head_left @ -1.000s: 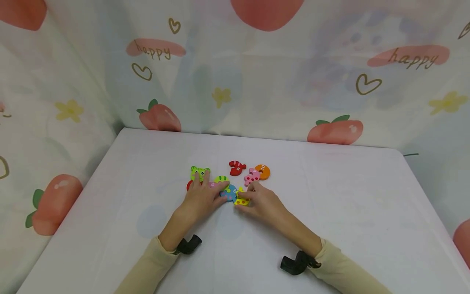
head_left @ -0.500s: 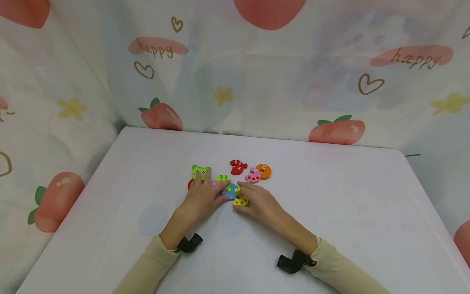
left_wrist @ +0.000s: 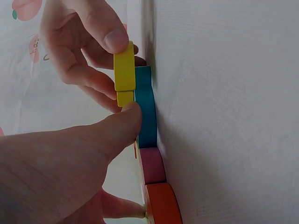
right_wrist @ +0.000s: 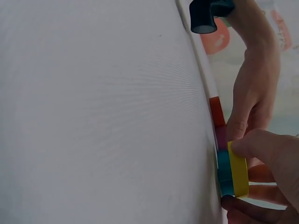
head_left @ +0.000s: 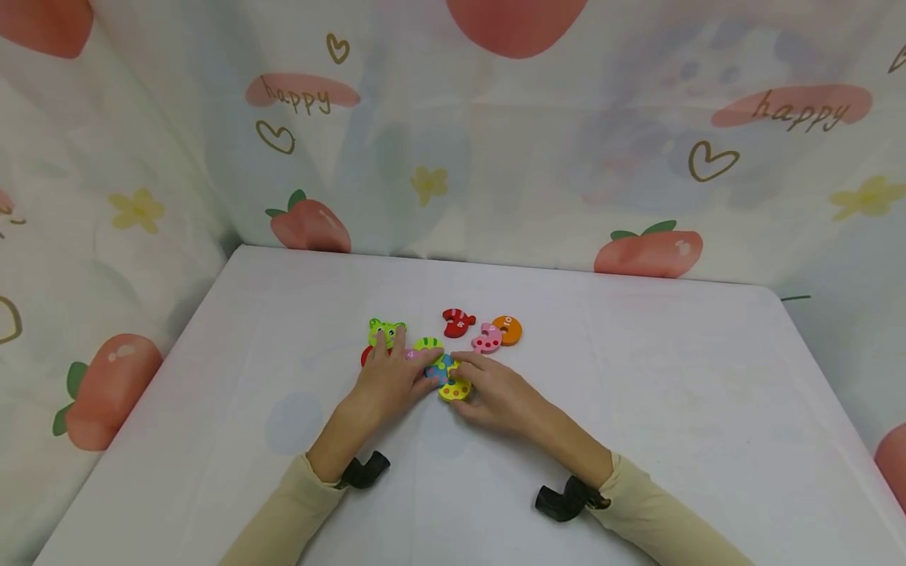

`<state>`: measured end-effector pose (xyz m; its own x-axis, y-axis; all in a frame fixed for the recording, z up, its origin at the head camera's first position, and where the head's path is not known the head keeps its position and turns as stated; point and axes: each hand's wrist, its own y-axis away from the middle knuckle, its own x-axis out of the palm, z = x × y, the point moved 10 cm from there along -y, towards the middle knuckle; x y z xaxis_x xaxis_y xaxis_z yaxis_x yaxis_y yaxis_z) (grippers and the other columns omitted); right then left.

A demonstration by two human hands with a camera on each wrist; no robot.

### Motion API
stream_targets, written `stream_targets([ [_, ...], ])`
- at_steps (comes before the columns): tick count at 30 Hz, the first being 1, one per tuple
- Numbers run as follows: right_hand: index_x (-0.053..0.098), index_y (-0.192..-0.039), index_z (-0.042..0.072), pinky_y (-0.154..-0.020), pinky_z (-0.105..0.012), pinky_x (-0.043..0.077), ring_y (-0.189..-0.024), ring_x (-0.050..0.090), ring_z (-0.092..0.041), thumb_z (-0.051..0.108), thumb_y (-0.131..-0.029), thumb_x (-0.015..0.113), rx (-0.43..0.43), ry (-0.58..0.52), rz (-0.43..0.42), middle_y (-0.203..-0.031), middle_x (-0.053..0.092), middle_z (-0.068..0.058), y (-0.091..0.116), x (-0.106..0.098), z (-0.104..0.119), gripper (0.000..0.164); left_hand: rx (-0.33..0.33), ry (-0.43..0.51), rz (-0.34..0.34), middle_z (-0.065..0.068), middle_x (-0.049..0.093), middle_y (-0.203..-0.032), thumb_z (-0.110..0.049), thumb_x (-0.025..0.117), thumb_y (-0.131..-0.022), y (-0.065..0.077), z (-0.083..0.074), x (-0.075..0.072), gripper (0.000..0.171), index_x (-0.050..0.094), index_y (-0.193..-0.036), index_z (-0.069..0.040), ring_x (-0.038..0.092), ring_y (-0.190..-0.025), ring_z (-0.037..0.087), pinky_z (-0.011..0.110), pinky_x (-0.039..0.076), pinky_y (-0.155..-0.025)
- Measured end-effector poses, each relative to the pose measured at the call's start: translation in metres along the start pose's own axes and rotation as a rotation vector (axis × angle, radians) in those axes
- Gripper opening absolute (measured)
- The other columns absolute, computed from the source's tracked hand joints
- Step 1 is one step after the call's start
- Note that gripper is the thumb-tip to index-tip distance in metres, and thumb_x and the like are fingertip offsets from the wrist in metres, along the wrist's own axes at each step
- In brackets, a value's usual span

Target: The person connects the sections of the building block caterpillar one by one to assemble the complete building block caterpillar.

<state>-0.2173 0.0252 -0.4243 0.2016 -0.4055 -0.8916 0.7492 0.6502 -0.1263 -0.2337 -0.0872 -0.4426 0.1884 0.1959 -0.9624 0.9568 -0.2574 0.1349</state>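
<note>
My right hand [head_left: 499,389] pinches a thick yellow puzzle piece [head_left: 454,391] with orange dots between thumb and fingers. In the left wrist view the yellow piece [left_wrist: 124,70] sits higher than the blue piece [left_wrist: 147,112], overlapping its upper face. My left hand [head_left: 385,385] rests spread over the joined row, its thumb at the blue piece [head_left: 439,369]. Under and around those fingers show a green animal-face piece [head_left: 386,330], a red piece [head_left: 366,356], a pink piece [head_left: 413,355] and a green striped piece [head_left: 428,343]. Part of the row is hidden by the left hand.
Beyond the hands lie a red striped piece [head_left: 458,323], a pink dotted piece [head_left: 487,339] and an orange ring-like piece [head_left: 507,331]. All are on a white-covered table [head_left: 672,393]. A printed curtain [head_left: 510,181] hangs along the back and sides.
My right hand has shifted slightly left with the yellow piece, which has turned and now overlaps the blue piece's lower right. The left hand stays in place.
</note>
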Motion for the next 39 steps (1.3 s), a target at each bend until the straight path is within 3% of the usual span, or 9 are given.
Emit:
stream_targets([
  [3, 0.065, -0.110, 0.010, -0.097, -0.036, 0.054, -0.121, 0.060, -0.024, 0.027, -0.081, 0.078, -0.011, -0.007, 0.003, -0.130, 0.063, -0.008, 0.000, 0.001, 0.000, 0.037, -0.004, 0.010, 0.006, 0.027, 0.028, -0.155, -0.050, 0.058, -0.092, 0.001, 0.001, 0.001, 0.054, 0.047, -0.143, -0.036, 0.022, -0.141, 0.057, 0.068, 0.040, -0.101],
  [9, 0.067, -0.105, 0.012, -0.081, -0.024, 0.058, -0.097, 0.062, -0.015, 0.033, -0.076, 0.082, 0.011, -0.015, -0.035, -0.108, 0.063, -0.002, 0.008, -0.001, -0.003, 0.039, -0.006, 0.016, 0.008, 0.026, 0.027, -0.156, -0.049, 0.059, -0.092, 0.002, 0.001, 0.002, 0.054, 0.046, -0.143, -0.036, 0.022, -0.141, 0.057, 0.068, 0.040, -0.101],
  [15, 0.067, -0.103, 0.013, -0.080, -0.023, 0.058, -0.106, 0.065, -0.019, 0.037, -0.076, 0.082, 0.013, -0.016, -0.089, -0.106, 0.064, -0.001, 0.015, -0.006, -0.003, 0.039, -0.010, 0.009, 0.004, 0.026, 0.028, -0.156, -0.049, 0.059, -0.092, 0.002, 0.001, 0.001, 0.054, 0.046, -0.143, -0.037, 0.022, -0.141, 0.057, 0.068, 0.040, -0.101],
  [20, 0.065, -0.099, 0.012, -0.067, -0.014, 0.051, -0.080, 0.056, -0.007, 0.038, -0.074, 0.083, 0.023, -0.039, -0.107, -0.093, 0.060, 0.002, 0.012, -0.007, -0.001, 0.040, -0.009, 0.015, 0.000, 0.026, 0.027, -0.156, -0.050, 0.058, -0.092, 0.002, 0.001, 0.001, 0.054, 0.046, -0.143, -0.037, 0.022, -0.142, 0.056, 0.068, 0.040, -0.101],
  [23, 0.062, -0.093, 0.013, -0.061, -0.012, 0.046, -0.073, 0.049, -0.005, 0.039, -0.073, 0.084, 0.049, -0.045, -0.104, -0.085, 0.055, 0.003, 0.009, -0.006, -0.003, 0.040, -0.008, 0.023, -0.003, 0.026, 0.027, -0.156, -0.050, 0.058, -0.092, 0.002, 0.001, 0.001, 0.054, 0.046, -0.143, -0.037, 0.021, -0.142, 0.056, 0.068, 0.041, -0.101],
  [39, 0.057, -0.087, 0.013, -0.061, -0.013, 0.045, -0.072, 0.049, -0.006, 0.041, -0.070, 0.085, 0.074, -0.011, -0.096, -0.085, 0.054, 0.003, -0.001, -0.002, -0.005, 0.043, -0.006, 0.016, -0.006, 0.026, 0.027, -0.156, -0.048, 0.058, -0.092, 0.002, 0.000, -0.001, 0.053, 0.047, -0.143, -0.036, 0.022, -0.141, 0.056, 0.068, 0.040, -0.101],
])
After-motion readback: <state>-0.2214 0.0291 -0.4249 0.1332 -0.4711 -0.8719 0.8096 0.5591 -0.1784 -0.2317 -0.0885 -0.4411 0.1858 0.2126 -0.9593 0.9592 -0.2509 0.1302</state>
